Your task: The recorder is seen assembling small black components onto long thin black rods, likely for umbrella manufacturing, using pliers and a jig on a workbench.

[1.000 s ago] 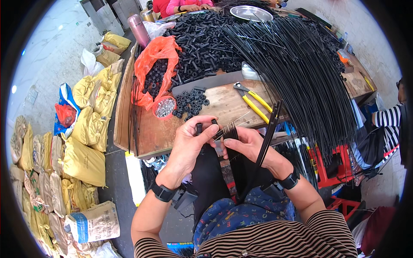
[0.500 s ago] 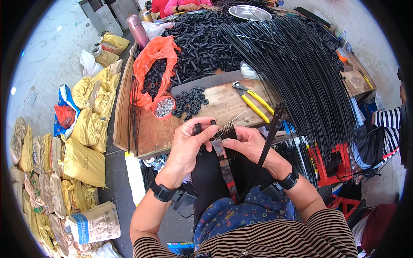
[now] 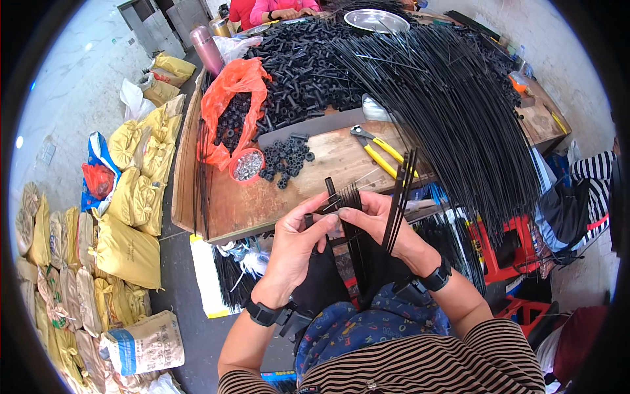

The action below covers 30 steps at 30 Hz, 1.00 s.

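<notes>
Above my lap, at the table's near edge, my two hands meet. My left hand (image 3: 300, 238) is closed, thumb and fingers pinching a short black tube (image 3: 309, 220); a second black tube (image 3: 330, 186) stands up at its fingertips. My right hand (image 3: 387, 226) is closed around a bundle of thin black rods (image 3: 355, 230), whose fine tips fan out above the thumb. More black rods (image 3: 399, 200) pass upright through the same hand. The fingertips of both hands nearly touch, and the exact contact between tube and rods is hidden.
On the wooden table (image 3: 335, 154) lie yellow-handled cutters (image 3: 380, 153), a red bowl (image 3: 232, 172) of small shiny pieces, loose black rings (image 3: 287, 157), an orange bag (image 3: 213, 108), heaped black tubes (image 3: 308, 72) and long black rods (image 3: 453, 118). Yellow sacks (image 3: 128, 246) line the left; another person's hands (image 3: 289, 13) are at the far edge.
My left hand has shifted slightly lower and its forearm has swung right. The tube at its fingertips now stands taller above them. My right hand still grips the rods, which are fanned farther apart.
</notes>
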Available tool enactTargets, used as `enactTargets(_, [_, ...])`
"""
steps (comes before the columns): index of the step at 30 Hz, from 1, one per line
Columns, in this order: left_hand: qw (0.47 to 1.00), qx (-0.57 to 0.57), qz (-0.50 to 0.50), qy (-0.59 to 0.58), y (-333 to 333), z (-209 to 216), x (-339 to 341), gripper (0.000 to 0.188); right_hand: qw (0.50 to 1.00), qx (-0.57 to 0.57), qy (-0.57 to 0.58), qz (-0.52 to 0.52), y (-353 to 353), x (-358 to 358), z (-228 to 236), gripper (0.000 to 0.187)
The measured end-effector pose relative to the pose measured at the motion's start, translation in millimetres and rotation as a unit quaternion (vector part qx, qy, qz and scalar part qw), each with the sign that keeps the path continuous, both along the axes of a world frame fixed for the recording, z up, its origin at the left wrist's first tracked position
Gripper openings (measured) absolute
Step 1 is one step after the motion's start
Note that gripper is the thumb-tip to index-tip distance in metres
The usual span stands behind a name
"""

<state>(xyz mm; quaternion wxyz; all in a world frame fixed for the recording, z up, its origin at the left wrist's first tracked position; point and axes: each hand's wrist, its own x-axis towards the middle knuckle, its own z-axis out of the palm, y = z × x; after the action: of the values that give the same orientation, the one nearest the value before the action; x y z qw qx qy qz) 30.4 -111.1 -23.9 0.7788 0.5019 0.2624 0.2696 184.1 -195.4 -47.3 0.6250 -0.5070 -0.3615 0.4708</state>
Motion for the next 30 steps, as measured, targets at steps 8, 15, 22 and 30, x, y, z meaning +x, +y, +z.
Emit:
enactTargets(8, [0.994,0.056,0.094,0.003,-12.5,3.6,6.0,0.033,0.999,0.008,-0.018,0.032,-4.6,-0.7,11.2,0.018])
enactTargets(15, [0.985,0.090,0.135,0.056,-14.1,8.4,14.3,0.031,1.000,0.011,-0.007,0.010,-4.8,-5.9,12.5,0.020])
enactTargets(22, [0.992,0.053,0.117,0.013,-10.5,5.8,17.2,0.026,0.997,0.017,0.067,0.015,-2.5,0.2,7.6,0.020])
enactTargets(30, [0.995,0.029,0.090,-0.015,-6.3,2.2,13.3,0.023,0.999,0.001,0.043,0.022,-2.0,-5.3,10.8,0.015])
